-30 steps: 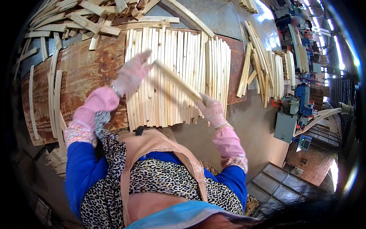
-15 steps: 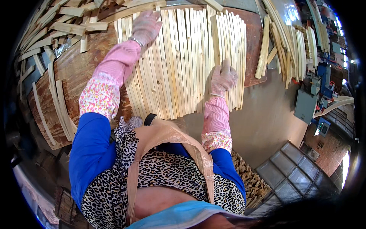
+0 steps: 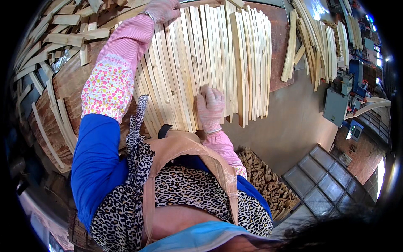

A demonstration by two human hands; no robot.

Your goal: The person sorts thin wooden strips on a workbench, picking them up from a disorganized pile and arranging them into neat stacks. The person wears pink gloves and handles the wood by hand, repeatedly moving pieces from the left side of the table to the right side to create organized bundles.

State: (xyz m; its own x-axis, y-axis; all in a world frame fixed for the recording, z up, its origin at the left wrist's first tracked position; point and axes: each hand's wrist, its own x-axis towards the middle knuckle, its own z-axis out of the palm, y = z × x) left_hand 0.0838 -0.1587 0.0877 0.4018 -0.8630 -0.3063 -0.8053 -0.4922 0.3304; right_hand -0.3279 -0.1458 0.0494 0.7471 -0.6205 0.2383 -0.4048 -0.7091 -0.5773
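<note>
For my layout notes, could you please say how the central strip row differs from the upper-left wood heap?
The strip row runs nearly parallel; the wood heap crosses at many angles. Pieces in the strip row look narrower than most in the wood heap. Both are pale wood.

- From where I stand, the laid-out strips [image 3: 216, 54] look like pale planed wood, matt and fairly smooth, dotted with knots
- Reddish-brown plywood board [image 3: 278, 54] beneath, scuffed and dull
- Matt knitted cloth over the left hand [image 3: 163, 10] and the right hand [image 3: 211, 107]
- Ribbed pink cloth on the left cuff [image 3: 126, 38], smoother floral cloth above
- Soft matt cloth in the tan apron [image 3: 168, 147]
- Rough, raw wood in the heaped blocks [image 3: 266, 180]
- Grey cabinet [image 3: 336, 105] like painted metal
- Glossy panels in the dark grid [image 3: 323, 176]
</note>
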